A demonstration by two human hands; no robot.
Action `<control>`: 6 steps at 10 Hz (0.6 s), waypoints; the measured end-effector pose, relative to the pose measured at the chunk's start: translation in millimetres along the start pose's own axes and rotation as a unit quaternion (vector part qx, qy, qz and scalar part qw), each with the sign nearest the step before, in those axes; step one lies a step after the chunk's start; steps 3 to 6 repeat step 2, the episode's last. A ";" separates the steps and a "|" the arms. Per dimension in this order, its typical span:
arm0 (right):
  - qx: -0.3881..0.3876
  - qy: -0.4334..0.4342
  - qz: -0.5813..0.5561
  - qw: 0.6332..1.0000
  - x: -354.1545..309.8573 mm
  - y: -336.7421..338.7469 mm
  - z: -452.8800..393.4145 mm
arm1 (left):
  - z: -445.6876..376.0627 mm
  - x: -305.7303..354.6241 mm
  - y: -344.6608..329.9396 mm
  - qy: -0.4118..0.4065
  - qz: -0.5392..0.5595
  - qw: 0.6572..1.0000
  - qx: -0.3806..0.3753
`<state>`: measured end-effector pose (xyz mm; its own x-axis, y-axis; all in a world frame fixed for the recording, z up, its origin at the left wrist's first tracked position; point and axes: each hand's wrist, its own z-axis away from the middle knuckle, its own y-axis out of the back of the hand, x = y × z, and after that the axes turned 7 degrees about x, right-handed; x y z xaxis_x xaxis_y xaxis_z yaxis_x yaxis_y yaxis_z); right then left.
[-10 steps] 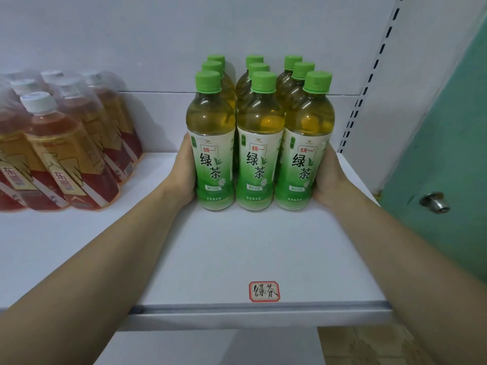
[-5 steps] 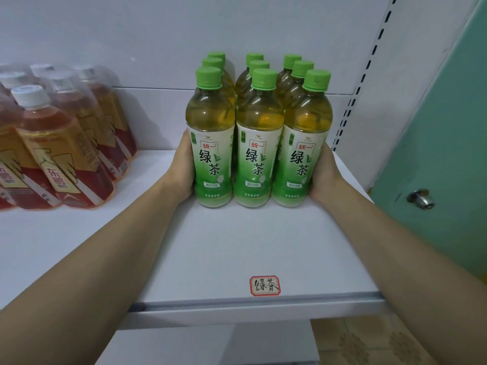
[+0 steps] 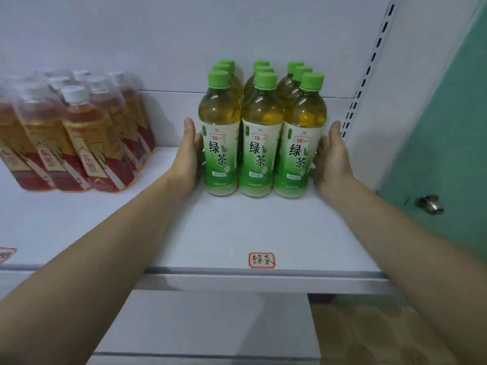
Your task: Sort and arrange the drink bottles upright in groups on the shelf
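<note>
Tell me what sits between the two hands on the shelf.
In the head view, the green tea bottles stand upright between the left hand and the right hand, one hand against each side of the group.

Nine green tea bottles (image 3: 262,133) stand upright near the shelf (image 3: 237,233) back edge; the left hand (image 3: 188,156) and right hand (image 3: 333,159) press flat against the block's sides

Red-bordered handwritten label (image 3: 262,260) on front edge at my 6 o'clock. Teal door (image 3: 445,143) at 3 o'clock, metal knob (image 3: 430,204) on it.
</note>
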<state>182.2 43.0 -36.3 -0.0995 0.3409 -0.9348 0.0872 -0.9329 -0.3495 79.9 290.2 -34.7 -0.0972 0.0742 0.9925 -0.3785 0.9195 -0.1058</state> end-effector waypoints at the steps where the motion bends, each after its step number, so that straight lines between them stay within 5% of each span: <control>1: 0.005 0.039 0.084 0.996 -17.0 11.7 12.1 | 17.8 13.2 23.9 0.015 -0.121 0.992 -0.038; 2: 0.028 0.100 0.184 0.977 -19.0 30.5 40.5 | 47.2 14.6 30.5 -0.004 -0.204 0.979 -0.003; 6: 0.028 0.100 0.184 0.977 -19.0 30.5 40.5 | 47.2 14.6 30.5 -0.004 -0.204 0.979 -0.003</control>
